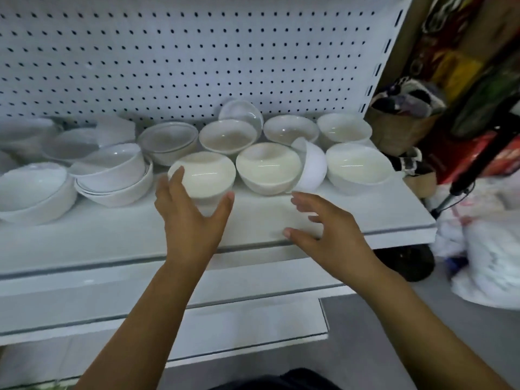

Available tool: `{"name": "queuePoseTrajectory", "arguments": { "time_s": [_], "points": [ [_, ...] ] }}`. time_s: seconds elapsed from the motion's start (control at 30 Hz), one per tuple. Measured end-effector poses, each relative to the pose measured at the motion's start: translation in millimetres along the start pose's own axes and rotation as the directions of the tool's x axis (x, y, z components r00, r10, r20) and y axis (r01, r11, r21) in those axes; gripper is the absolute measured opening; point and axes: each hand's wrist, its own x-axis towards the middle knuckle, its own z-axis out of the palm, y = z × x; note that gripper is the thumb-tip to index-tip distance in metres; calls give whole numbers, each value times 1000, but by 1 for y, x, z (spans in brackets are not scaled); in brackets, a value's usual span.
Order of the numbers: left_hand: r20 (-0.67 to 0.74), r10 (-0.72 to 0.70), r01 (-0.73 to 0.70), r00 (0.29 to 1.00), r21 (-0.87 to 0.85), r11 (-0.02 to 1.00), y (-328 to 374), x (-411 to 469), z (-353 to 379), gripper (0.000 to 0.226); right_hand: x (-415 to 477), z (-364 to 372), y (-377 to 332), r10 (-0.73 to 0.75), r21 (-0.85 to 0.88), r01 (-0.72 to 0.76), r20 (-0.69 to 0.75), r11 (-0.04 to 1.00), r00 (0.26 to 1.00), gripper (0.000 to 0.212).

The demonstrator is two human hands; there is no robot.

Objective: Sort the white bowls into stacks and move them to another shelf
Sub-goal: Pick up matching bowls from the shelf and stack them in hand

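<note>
Several white bowls stand on the upper white shelf (365, 212). My left hand (191, 218) holds the front bowl (205, 173), fingers on its left rim and thumb against its lower right side. To its right sit another upright bowl (267, 164), a bowl tipped on its side (311, 167) and a further upright bowl (357, 164). More single bowls line the back row (289, 129). At the left, wider bowls lie in loose stacks (112, 175). My right hand (320, 220) hovers with spread fingers above the shelf's front edge, holding nothing.
A white pegboard (183, 52) backs the shelf. Lower white shelves (112, 299) step out below. On the right stand woven baskets (399, 128), colourful goods, a red box (478, 153) and white plastic bags (492, 257) on the grey floor.
</note>
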Motion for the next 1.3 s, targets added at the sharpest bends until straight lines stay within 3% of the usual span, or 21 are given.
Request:
{"name": "queuePoseTrajectory", "arguments": {
  "time_s": [0.07, 0.17, 0.27, 0.43, 0.53, 0.9, 1.03, 1.3],
  "points": [
    [-33, -1, 0, 999, -15, 1000, -6, 5, 7, 94, 6, -1, 0, -46, -24, 43, -108, 999, 993, 66],
    [-91, 9, -14, 996, -55, 998, -13, 6, 13, 91, 26, -7, 0, -237, -220, 181, -265, 959, 935, 73],
    [-93, 9, -18, 996, -94, 995, -15, 7, 15, 92, 51, -19, 2, -319, -347, 216, -275, 913, 907, 89],
    [-165, 80, -90, 983, -57, 994, -22, 6, 16, 84, 86, -36, 4, -135, -406, 103, -53, 908, 989, 119],
    [-245, 188, -195, 951, -6, 981, -26, 4, 18, 72, 98, -39, 4, -65, -425, 80, 49, 902, 997, 127],
    [-263, 460, -455, 848, 83, 886, -32, -4, 18, 29, 96, -40, 0, -102, -433, 104, 30, 896, 994, 121],
    [-194, 537, -531, 821, 86, 843, -32, -5, 19, 32, 86, -44, 0, -55, -392, 63, 33, 918, 998, 126],
    [-68, 462, -464, 884, -7, 886, -30, -6, 16, 38, 46, -47, -12, 7, -340, -4, 9, 940, 1000, 129]
  ]
}}
